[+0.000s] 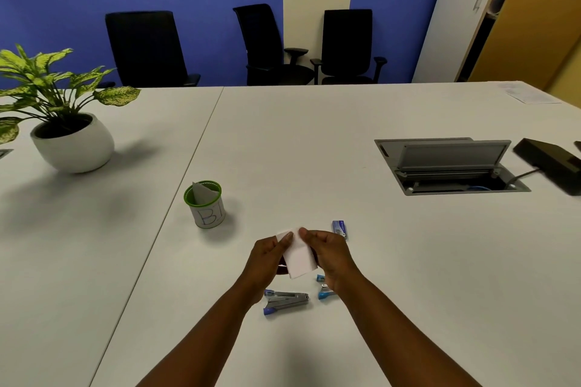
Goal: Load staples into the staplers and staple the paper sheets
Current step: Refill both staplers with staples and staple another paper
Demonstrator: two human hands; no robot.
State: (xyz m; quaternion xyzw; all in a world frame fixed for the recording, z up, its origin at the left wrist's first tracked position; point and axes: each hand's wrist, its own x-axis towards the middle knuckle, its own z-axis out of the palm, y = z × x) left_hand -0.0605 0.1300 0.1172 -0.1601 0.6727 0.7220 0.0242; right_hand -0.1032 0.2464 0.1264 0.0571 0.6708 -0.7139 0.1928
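My left hand [267, 256] and my right hand [330, 253] both hold a small stack of white paper sheets [298, 259] just above the table, thumbs pinching its top edge. Below the hands a grey stapler with blue ends [284, 301] lies on the table, its jaws spread. A second, light-blue stapler [325, 291] lies under my right wrist, partly hidden. A small blue staple box [340, 228] rests beyond my right hand.
A green-rimmed cup [206, 206] with paper inside stands to the left. A potted plant [67, 138] sits far left. An open cable hatch [449, 166] and a black device [553, 163] are at the right. Black chairs [273, 44] line the table's far edge.
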